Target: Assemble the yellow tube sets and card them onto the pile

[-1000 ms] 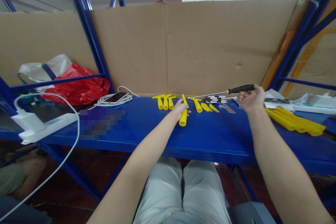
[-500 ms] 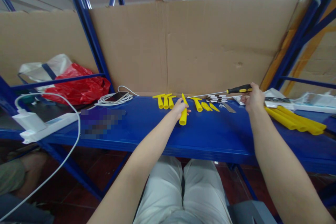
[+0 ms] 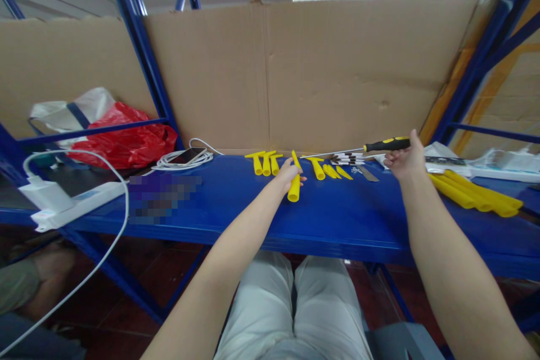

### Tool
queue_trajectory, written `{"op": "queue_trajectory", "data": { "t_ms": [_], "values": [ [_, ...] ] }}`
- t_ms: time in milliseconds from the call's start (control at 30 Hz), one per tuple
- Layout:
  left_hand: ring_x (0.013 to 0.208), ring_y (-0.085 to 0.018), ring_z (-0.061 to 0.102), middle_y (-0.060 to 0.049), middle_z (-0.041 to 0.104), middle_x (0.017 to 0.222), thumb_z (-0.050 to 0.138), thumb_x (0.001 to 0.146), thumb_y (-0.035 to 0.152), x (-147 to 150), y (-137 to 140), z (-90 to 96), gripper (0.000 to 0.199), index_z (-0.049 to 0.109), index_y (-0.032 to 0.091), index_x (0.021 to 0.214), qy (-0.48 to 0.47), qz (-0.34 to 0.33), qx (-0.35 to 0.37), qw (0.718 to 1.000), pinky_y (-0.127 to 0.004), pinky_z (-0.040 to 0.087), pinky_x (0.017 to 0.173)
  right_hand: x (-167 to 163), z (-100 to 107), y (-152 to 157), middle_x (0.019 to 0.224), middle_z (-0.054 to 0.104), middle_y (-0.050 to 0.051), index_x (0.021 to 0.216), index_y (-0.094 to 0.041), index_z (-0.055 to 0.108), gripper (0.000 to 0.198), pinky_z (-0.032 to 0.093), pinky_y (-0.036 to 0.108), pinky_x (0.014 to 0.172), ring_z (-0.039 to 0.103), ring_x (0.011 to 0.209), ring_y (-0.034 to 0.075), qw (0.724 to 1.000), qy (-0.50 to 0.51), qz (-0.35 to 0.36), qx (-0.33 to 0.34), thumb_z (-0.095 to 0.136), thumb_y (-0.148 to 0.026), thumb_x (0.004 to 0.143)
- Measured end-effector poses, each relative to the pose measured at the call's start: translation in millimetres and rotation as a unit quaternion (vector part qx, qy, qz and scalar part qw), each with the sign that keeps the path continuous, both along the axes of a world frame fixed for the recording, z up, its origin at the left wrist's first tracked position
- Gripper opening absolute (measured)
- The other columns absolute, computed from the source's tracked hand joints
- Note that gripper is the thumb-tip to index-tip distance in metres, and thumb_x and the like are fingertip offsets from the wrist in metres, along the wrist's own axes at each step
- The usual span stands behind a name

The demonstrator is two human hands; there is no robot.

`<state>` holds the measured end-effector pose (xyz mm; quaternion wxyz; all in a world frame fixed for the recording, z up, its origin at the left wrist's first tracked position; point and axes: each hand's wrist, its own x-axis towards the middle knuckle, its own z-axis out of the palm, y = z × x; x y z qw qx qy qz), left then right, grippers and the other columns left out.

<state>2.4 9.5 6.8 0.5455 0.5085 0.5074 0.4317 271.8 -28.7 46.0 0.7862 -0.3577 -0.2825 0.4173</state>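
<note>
My left hand (image 3: pixel 289 175) is closed round a yellow tube-shaped piece (image 3: pixel 294 191), its open round end facing me and its narrow far part tilted upward. In my right hand (image 3: pixel 408 158) is a long screwdriver (image 3: pixel 386 144) with a black and yellow handle. Its fingers curl under the handle's end and the thumb points up. The thin shaft (image 3: pixel 333 153) runs left, its tip close to the far part of the yellow piece; whether they touch I cannot tell. Several T-shaped yellow pieces (image 3: pixel 266 164) lie left of my left hand, and another T-shaped piece (image 3: pixel 318 169) lies to its right.
Small yellow blades (image 3: pixel 343 172), white-and-brown sticks (image 3: pixel 348 159) and a flat metal strip (image 3: pixel 368 173) lie on the blue bench (image 3: pixel 337 214). Yellow tubes (image 3: pixel 476 194) sit at the right. A coiled white cable (image 3: pixel 182 160) and power strip (image 3: pixel 80 202) are leftward. Cardboard (image 3: pixel 329 67) stands behind.
My right hand's thumb has lifted and its grip on the screwdriver handle has shifted, with the handle turned slightly. My left hand and the yellow piece stay in place.
</note>
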Motion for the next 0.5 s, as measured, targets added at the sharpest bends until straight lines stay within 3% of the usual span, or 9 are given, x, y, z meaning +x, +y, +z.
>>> {"op": "queue_trajectory", "data": {
  "t_ms": [133,233,400,500],
  "values": [
    [0.056,-0.011,0.064,-0.01,0.063,0.107,0.046,0.078,-0.001,0.2,-0.9,0.6,0.071,0.028,0.025,0.141,-0.002,0.0,0.001,1.0,-0.018,0.043,0.041,-13.0,10.4,-12.0,0.041,0.029,-0.004,0.065,-0.022,0.039,0.029,0.024,0.021,0.029,0.03,0.033,0.01,0.999,0.038,-0.016,-0.014,0.028,-0.035,0.09],
    [0.055,-0.01,0.064,-0.011,0.062,0.11,0.045,0.078,-0.001,0.3,-2.0,1.2,0.069,0.029,0.024,0.141,-0.003,0.001,0.004,1.0,-0.017,0.042,0.041,-16.0,11.6,-11.3,0.04,0.031,-0.005,0.064,-0.022,0.038,0.033,0.024,0.02,0.029,0.03,0.032,0.01,0.999,0.017,-0.029,-0.014,0.028,-0.035,0.092],
    [0.056,-0.011,0.064,-0.01,0.063,0.108,0.046,0.078,-0.001,0.1,-2.9,2.1,0.069,0.03,0.024,0.14,-0.004,0.004,0.002,1.0,-0.018,0.044,0.042,-17.6,8.5,-4.0,0.04,0.041,-0.004,0.065,-0.021,0.045,0.034,0.024,0.02,0.028,0.034,0.032,0.009,0.989,-0.048,-0.139,-0.022,0.037,-0.038,0.094],
    [0.057,-0.011,0.065,-0.01,0.063,0.108,0.047,0.078,-0.001,0.0,-2.8,2.2,0.07,0.029,0.025,0.141,-0.003,0.004,-0.001,1.0,-0.018,0.045,0.043,-12.8,5.7,0.8,0.04,0.043,-0.004,0.067,-0.021,0.046,0.032,0.026,0.02,0.028,0.036,0.032,0.009,0.989,-0.042,-0.14,-0.011,0.035,-0.033,0.095]
  ]
}}
